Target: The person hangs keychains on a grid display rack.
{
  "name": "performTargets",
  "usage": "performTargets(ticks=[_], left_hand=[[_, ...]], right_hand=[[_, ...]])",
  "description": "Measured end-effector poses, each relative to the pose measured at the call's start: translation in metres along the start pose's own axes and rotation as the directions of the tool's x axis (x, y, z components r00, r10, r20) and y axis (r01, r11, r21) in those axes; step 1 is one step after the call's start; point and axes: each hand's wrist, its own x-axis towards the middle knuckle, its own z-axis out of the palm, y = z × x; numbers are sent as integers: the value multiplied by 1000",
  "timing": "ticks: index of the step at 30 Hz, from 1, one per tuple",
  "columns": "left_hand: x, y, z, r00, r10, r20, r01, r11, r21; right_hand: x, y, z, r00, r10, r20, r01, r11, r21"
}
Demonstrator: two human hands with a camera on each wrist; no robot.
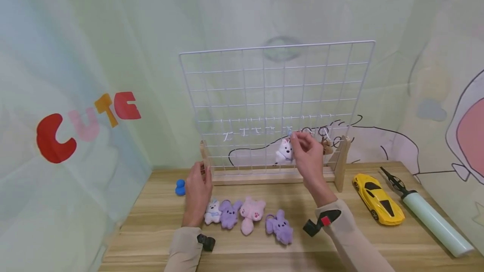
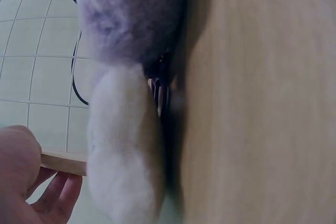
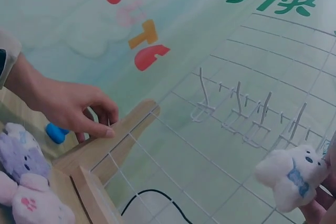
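"So, where do we have the white plush puppy (image 1: pixel 284 153)?"

"We see it head up in front of the wire grid (image 1: pixel 277 47), low on it, near the row of white hooks (image 3: pixel 203 87) and touching the right hand (image 1: pixel 308 154)."

"How do we expect it to handle?"

"Light and soft, we'd judge: the stuffing should give under a pinch, and the fur ought to cling rather than slip. We see little that could break, though the blue bow (image 3: pixel 299 183) may be only lightly attached."

"Where would we take hold?"

"High up, by its head or any loop there, so that the body hangs free. A squeeze round the belly would only squash it."

"And how far open is that right hand?"

"Hardly at all: we find thumb and fingers drawn together, pinching at the puppy's upper end. Whether they have fur or a loop between them, we cannot tell."

"What about the left hand (image 1: pixel 198 188)?"

"Thumb on one side, fingers on the other, we see it clamped on the left wooden upright (image 3: pixel 137 121). We judge that a steadying hold."
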Motion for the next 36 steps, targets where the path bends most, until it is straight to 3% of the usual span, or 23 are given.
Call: performTargets(ticks=[13, 18, 26, 30, 36], left_hand=[[-2, -1, 7, 998, 46, -31, -45, 999, 11], [-3, 0, 7, 1000, 22, 1, -22, 1000, 11], [-2, 0, 6, 999, 30, -18, -30, 999, 11], [-1, 0, 4, 999, 31, -22, -31, 999, 8], [1, -2, 2, 998, 44, -45, -44, 999, 7]], right_hand=[[6, 11, 3, 991, -107, -84, 95, 987, -133], [1, 17, -3, 976, -191, -107, 174, 973, -151], [-15, 16, -19, 950, -301, -88, 284, 944, -168], [-27, 14, -25, 937, -348, -21, 341, 928, -148], [-48, 30, -30, 916, -354, 190, 385, 908, -164]])
